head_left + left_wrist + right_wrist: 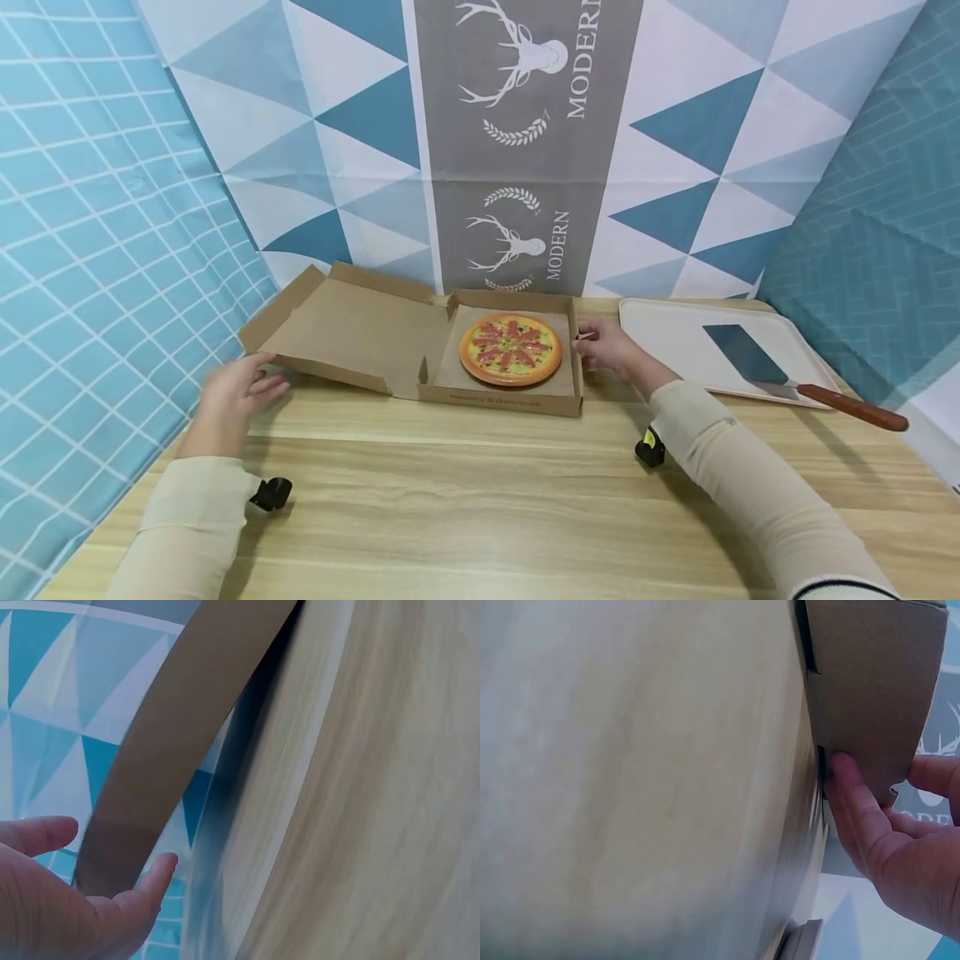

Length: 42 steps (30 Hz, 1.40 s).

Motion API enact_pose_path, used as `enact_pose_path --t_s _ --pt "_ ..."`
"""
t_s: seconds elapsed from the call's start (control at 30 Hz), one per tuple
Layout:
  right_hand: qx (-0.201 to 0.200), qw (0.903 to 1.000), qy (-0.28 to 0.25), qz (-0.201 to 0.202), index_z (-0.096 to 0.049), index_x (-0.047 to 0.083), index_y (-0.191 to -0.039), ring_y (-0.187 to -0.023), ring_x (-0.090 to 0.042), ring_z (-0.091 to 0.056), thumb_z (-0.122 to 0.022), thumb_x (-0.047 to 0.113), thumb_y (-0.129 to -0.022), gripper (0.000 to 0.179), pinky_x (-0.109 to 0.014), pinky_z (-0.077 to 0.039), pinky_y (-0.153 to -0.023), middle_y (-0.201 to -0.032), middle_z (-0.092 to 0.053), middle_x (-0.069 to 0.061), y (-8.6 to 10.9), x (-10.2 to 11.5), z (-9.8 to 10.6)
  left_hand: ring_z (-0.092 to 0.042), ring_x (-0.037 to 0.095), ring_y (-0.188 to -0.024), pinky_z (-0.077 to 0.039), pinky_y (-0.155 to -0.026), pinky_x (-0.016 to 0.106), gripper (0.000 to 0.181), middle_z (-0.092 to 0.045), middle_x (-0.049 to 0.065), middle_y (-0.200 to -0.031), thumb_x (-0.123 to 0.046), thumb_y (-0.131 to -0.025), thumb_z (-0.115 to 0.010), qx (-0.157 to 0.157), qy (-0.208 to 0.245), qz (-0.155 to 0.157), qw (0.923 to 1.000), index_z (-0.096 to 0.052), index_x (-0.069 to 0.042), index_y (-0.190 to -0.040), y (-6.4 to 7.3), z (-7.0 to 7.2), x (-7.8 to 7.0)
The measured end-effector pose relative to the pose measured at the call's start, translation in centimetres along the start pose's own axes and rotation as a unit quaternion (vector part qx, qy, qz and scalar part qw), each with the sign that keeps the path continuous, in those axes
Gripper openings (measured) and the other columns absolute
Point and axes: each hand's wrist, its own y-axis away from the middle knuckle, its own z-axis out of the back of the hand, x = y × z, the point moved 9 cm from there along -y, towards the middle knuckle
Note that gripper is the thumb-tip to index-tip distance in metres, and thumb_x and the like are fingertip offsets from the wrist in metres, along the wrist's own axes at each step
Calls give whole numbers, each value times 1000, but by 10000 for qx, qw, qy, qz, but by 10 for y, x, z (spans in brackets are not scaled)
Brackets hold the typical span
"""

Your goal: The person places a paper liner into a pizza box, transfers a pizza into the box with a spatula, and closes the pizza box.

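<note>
A brown cardboard pizza box (504, 403) lies unfolded on the wooden table. In its base sits a round pizza (510, 350) with red toppings and an orange rim, over a paper liner. The box lid (352, 325) spreads out to the left, its outer part tilted up off the table. At the lid's front left corner my left hand (236, 396) holds the edge, with the lid flap (165, 742) between the thumb and fingers. My right hand (611, 348) grips the right side wall (870, 690) of the base, fingers on the outside and thumb at the upper edge.
A white tray (660, 333) stands at the back right. Across it lies a spatula (750, 354) with a dark flat blade; its wooden handle sticks out past the tray's front edge. Patterned wall coverings (360, 125) close off the back and both sides of the table.
</note>
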Motion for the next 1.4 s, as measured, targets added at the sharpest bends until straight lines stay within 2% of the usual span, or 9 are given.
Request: enact_pose_path --t_s 0.1,0.23,0.33,0.53,0.73,0.83,0.97,1.07,1.4 --pt "-40 10000 -57 -1 -29 -23 -148 -89 -14 -64 -49 1 -104 53 -26 -61 -77 -140 -46 -41 2 -1 -1 -23 22 -157 -57 -97 29 93 11 4 -171 -18 -106 -52 265 149 182 9994 24 -24 -159 -3 -10 3" --pt "-79 9999 -72 -63 -29 -21 -148 -86 -13 -64 -50 2 -104 54 -26 -61 -77 -142 -46 -40 5 -1 -2 -51 14 -139 -41 -116 40 91 -5 3 -172 -21 -106 -54 486 -118 295 9983 16 -23 -163 -5 -19 7" --pt "-103 9999 5 -74 -33 -20 -147 -82 -11 -63 -50 3 -105 51 -27 -61 -77 -138 -49 -38 8 -1 -3 -52 9 -137 -31 -122 44 87 -18 -3 -169 -22 -105 -56 520 -169 312 9980 8 -23 -165 -5 -23 7" --pt "-157 9999 21 -55 -36 -22 -143 -84 -15 -67 -53 1 -103 49 -32 -63 -82 -132 -53 -37 12 1 -6 -20 14 -157 -57 -98 34 90 -14 -3 -170 -10 -103 -57 389 578 263 9972 4 -29 -165 0 -31 3" --pt "-89 9998 81 174 -41 -26 -131 -79 -18 -66 -57 0 -99 44 -28 -63 -72 -108 -60 -27 23 8 -11 -30 22 -154 -59 -89 26 101 -4 7 -172 -9 -101 -60 207 330 -321 9987 19 -23 -163 8 -32 -8" --pt "-88 9998 107 133 -42 -25 -129 -79 -18 -65 -56 1 -99 42 -27 -62 -70 -107 -59 -24 27 7 -14 -61 16 -122 -62 -83 26 104 -28 15 -161 -8 -99 -64 244 306 -598 9974 16 -19 -164 13 -35 -13" --pt "-239 9995 159 -123 -40 -21 -135 -84 -16 -65 -54 2 -101 43 -27 -61 -72 -117 -57 -26 34 2 -17 -70 9 -79 -64 -72 29 81 -61 0 -114 -2 -93 -72 404 495 -1132 9915 -25 -11 -159 20 -43 -21" --pt "-283 9992 124 -248 -38 -20 -136 -85 -15 -64 -53 2 -102 43 -26 -61 -72 -118 -55 -24 39 0 -21 -71 9 -78 -64 -69 29 54 -62 -4 -99 1 -90 -75 458 382 -1562 9859 -44 -8 -134 27 -49 -27" --pt "-112 9990 148 -418 -26 -23 -146 -90 -18 -62 -53 8 -103 60 -30 -61 -83 -133 -48 -34 31 1 -14 -68 5 -78 -63 -68 24 42 -47 2 -109 2 -89 -74 453 -373 -2261 9723 -50 -13 -121 46 -66 -42"
